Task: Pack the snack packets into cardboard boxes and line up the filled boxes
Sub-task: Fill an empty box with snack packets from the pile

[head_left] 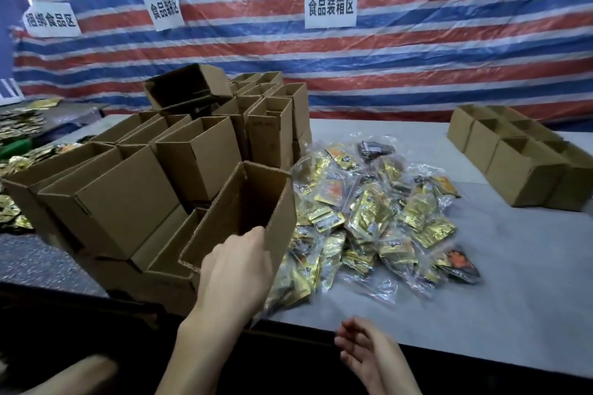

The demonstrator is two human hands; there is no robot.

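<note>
My left hand (pixel 237 269) grips the near rim of an open, empty cardboard box (pixel 256 202), held tilted above the table's front edge. To its right lies a heap of gold, orange and black snack packets (pixel 372 212) in clear wrap. My right hand (pixel 369 353) hovers at the front edge of the table with relaxed fingers, holding nothing. A jumbled stack of empty open boxes (pixel 134 189) stands to the left of the held box. At the far right, several boxes (pixel 513 157) stand in two neat rows.
The grey table (pixel 481 282) has bare surface between the packet heap and the lined-up boxes. More gold packets (pixel 19 125) lie at the far left. A striped tarpaulin with paper signs (pixel 330 6) hangs behind the table.
</note>
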